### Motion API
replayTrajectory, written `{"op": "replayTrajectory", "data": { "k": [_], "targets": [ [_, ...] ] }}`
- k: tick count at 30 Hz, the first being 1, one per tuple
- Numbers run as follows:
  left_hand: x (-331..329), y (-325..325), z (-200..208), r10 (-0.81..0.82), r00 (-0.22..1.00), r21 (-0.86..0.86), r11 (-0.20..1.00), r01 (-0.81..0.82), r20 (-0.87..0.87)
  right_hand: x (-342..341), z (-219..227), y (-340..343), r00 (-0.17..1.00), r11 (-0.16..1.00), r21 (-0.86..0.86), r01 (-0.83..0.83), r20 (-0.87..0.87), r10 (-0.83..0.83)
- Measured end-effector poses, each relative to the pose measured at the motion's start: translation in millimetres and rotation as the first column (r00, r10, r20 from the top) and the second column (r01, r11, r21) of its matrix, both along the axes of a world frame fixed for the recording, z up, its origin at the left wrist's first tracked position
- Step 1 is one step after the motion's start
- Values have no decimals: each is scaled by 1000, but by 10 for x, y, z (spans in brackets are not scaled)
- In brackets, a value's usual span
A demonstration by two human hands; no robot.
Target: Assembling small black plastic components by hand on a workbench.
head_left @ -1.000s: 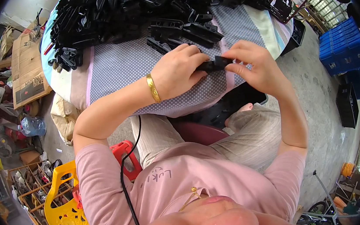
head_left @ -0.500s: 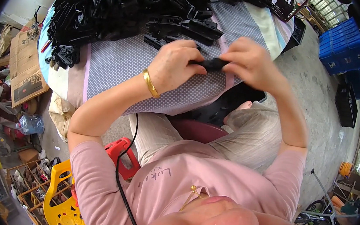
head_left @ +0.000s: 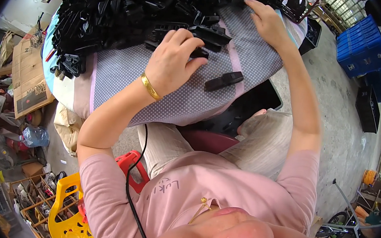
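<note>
Head view: nearer the person than the heap of glossy black plastic parts (head_left: 113, 13), one elongated black plastic piece (head_left: 223, 81) lies on the grey polka-dotted tablecloth (head_left: 123, 77). The left hand (head_left: 170, 63) curves over the heap's near edge, the right hand (head_left: 270, 27) beside its right edge; both have thumb and forefinger apart.

A pink short-sleeved T-shirt (head_left: 240, 175) with dark lettering on its chest, pale striped trousers (head_left: 263, 132), a broad gold-coloured bracelet (head_left: 150, 87) on the left wrist, a gold-coloured necklace (head_left: 203, 200); a black cable (head_left: 129, 187) hangs down the shirt.
</note>
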State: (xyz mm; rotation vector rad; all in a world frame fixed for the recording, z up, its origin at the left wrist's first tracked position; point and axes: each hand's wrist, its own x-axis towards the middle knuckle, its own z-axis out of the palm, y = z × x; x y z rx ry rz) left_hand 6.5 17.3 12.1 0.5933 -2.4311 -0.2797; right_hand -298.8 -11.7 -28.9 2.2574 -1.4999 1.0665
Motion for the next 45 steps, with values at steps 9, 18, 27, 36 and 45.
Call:
{"op": "replayTrajectory", "data": {
  "k": [9, 18, 27, 36, 45],
  "targets": [
    [57, -83, 2, 101, 986, -154, 985, -81, 130, 101, 51, -260, 983, 982, 149, 113, -160, -89],
    [7, 108, 15, 15, 999, 196, 980, -20, 29, 290, 341, 266, 965, 938, 297, -177, 238, 107],
    [44, 53, 15, 69, 991, 258, 961, -96, 114, 769, 388, 923, 926, 876, 320, -361, 234, 296],
    [44, 36, 29, 75, 990, 258, 960, -105, 123, 858, 463, 977, 960, 924, 260, -280, 93, 265],
    [-30, 65, -49, 17, 998, 279, 960, -32, 58, 943, 322, 822, 903, 868, 257, -425, 189, 386]
  ]
}}
